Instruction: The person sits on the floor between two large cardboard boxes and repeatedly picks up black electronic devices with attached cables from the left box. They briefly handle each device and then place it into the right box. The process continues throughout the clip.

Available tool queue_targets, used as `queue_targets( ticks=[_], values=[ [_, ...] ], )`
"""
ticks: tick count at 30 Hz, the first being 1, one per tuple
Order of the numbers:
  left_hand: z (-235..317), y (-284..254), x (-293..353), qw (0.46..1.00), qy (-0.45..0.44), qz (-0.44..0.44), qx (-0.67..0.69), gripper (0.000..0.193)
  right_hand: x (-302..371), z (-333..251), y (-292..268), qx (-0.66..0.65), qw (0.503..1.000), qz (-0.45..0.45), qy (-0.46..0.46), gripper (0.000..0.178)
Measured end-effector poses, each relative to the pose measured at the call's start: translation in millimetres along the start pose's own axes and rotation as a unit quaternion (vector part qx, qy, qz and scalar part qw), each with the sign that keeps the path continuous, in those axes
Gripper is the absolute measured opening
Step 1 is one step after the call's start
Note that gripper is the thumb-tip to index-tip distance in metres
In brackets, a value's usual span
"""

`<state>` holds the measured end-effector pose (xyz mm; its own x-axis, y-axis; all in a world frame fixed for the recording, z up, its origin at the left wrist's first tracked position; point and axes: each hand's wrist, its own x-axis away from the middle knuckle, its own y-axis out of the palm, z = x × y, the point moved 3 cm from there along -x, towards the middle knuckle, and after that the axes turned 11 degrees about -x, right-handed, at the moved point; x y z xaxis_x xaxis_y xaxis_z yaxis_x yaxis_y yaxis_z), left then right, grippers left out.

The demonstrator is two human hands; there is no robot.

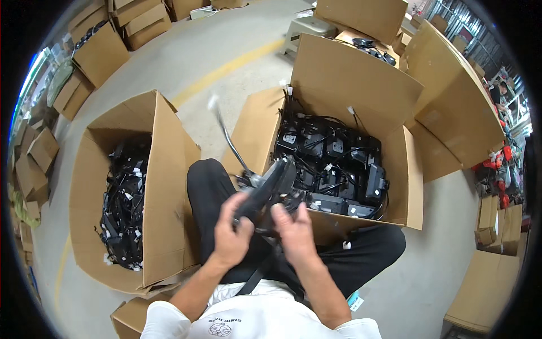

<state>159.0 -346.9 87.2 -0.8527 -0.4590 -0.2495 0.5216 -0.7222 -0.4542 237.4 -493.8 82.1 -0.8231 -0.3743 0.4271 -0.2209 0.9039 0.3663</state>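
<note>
My left hand (232,233) is closed round a long black plastic part (262,195) with a cable, held tilted above my lap. What kind of device it is, I cannot make out. A grey cable (227,134) sticks up from it, ending in a blurred white connector. My right hand (296,230) is pinched on the dark right side of the same part, among loose black wires; motion smears its fingertips. Just beyond the hands, an open cardboard box (415,178) holds several black plastic units (336,148) with cables and white plugs.
At my left stands a tall open carton (169,198) full of tangled black cabled parts (123,209). A grey stool (307,29) and more cartons stand beyond the right box. Stacked cardboard boxes (101,53) line the far left. A yellow line (226,70) crosses the grey floor.
</note>
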Motion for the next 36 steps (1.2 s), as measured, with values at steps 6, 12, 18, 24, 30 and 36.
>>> queue_targets(
  ticks=[6,12,18,24,30,36],
  values=[
    [-7.7,4.8,-1.2,0.986,0.003,-0.110,0.124,0.090,12.9,14.1,9.2,0.028,0.993,-0.061,-0.095,0.075],
    [-42.3,-7.6,-13.1,0.904,-0.261,-0.160,0.300,0.044,-7.2,-67.3,-53.5,-0.065,0.986,-0.145,-0.046,0.055],
    [-33.3,16.0,-6.4,0.805,-0.380,-0.181,0.418,0.040,15.1,-83.6,-72.7,0.163,0.884,0.188,-0.396,0.047],
    [-39.0,28.9,-11.3,0.770,-0.384,-0.297,0.414,0.044,-3.7,-22.5,-67.0,0.224,0.916,-0.046,-0.329,0.027],
    [-28.3,46.2,-1.7,0.854,-0.288,-0.186,0.392,0.074,-19.2,24.9,-86.9,-0.031,0.985,0.100,-0.139,0.012],
    [-30.1,45.0,1.3,0.905,-0.267,-0.130,0.305,0.077,-7.7,23.7,-74.4,-0.107,0.972,0.095,-0.185,0.019]
  ],
)
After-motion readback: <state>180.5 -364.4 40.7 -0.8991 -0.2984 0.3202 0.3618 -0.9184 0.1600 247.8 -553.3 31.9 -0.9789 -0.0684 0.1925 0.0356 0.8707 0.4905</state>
